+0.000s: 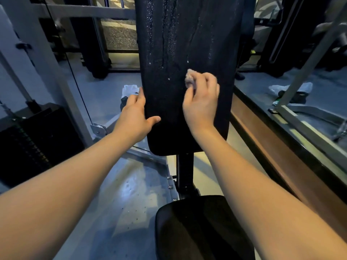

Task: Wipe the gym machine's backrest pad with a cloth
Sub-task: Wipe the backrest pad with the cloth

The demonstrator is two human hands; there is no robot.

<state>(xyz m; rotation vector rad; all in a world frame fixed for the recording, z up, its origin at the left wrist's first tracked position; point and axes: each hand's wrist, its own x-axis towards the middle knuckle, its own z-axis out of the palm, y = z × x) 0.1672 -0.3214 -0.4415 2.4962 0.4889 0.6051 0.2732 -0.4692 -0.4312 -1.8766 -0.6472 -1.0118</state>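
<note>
The black backrest pad (187,44) stands upright in the middle of the view, speckled with wet droplets and run marks on its upper half. My right hand (201,104) is bunched around a small pale cloth (189,77), pressing it against the pad's right-centre. Only the cloth's top end shows past my fingers. My left hand (136,115) grips the pad's left edge lower down, thumb on the front face and fingers wrapped behind.
The black seat pad (197,228) lies below, joined by a dark post (185,173). A weight stack (24,145) and grey frame (62,76) stand at left. A wooden ledge and mirror (293,139) run along the right. A white bag (129,91) lies on the floor.
</note>
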